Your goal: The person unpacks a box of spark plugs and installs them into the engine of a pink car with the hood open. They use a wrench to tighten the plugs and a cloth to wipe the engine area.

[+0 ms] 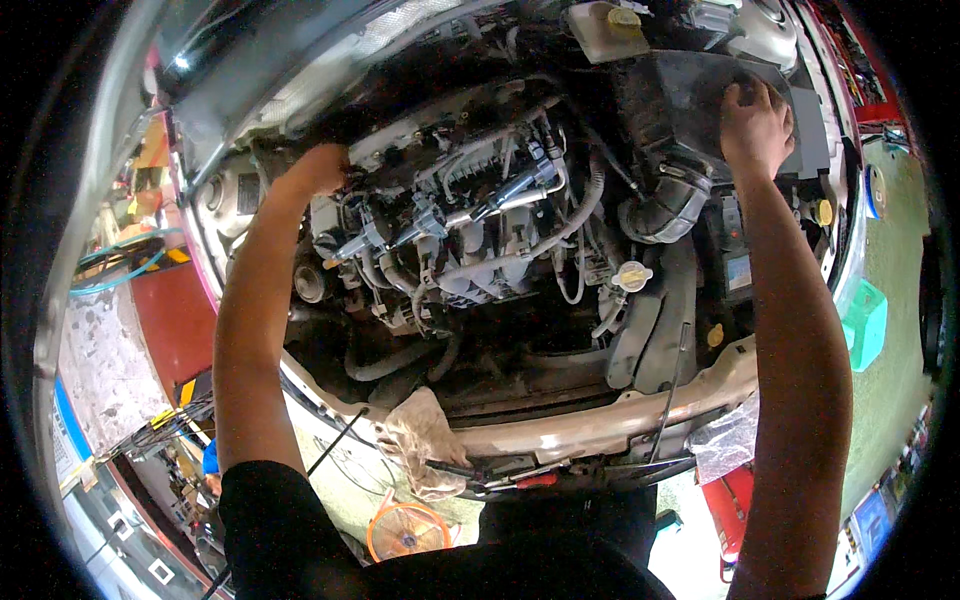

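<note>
My right hand point(757, 128) rests on the black air filter box point(675, 100) at the back right of the engine bay. Its fingers are bent and a little apart, touching the dark plastic. Past the far left end of the engine point(470, 240) reaches my left hand point(322, 170); its fingers are hidden, so what they touch cannot be made out. Between my arms the engine lies exposed, with blue-grey connectors point(525, 185), hoses and wiring. A ribbed intake hose point(672, 205) runs down from the filter box. In front of it sits a pale oil filler cap point(632, 276).
A crumpled beige rag point(420, 440) hangs over the front edge. A red-handled tool point(537, 481) lies along the front, and clear plastic point(728, 440) sits to its right. A fluid reservoir point(608, 32) stands at the back. An orange-rimmed fan point(408, 532) is below.
</note>
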{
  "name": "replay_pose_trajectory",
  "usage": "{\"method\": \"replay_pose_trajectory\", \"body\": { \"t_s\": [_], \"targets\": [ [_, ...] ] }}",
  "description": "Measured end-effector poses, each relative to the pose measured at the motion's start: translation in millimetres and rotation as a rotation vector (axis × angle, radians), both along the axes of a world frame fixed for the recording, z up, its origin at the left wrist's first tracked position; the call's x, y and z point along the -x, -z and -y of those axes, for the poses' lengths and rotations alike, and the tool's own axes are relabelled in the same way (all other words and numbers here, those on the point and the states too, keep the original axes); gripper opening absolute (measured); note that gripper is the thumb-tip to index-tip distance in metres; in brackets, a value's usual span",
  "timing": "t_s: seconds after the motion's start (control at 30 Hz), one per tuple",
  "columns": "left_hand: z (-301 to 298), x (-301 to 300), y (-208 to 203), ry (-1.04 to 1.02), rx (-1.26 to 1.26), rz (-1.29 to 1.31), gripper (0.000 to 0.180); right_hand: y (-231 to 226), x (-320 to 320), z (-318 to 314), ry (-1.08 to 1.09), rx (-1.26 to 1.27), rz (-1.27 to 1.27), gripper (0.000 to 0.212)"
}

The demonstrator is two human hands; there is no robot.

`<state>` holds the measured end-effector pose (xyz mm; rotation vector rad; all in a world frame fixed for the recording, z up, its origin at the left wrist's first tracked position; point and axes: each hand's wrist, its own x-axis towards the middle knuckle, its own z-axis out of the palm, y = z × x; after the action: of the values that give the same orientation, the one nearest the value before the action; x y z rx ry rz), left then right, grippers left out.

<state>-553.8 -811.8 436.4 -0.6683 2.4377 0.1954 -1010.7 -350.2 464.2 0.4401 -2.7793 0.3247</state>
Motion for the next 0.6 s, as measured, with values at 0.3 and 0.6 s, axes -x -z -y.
{"method": "replay_pose_trajectory", "body": {
  "t_s": [0.3, 0.6],
  "targets": [
    [22, 1, 20, 0.173, 0.177, 0.443, 0.02, 0, -6, 2, -0.03, 0.034, -0.018, 0.053],
    [-1, 34, 41, -0.034, 0.252, 0.258, 0.033, -11, -1, -17, -0.043, 0.041, 0.018, 0.053]
  ]
}}
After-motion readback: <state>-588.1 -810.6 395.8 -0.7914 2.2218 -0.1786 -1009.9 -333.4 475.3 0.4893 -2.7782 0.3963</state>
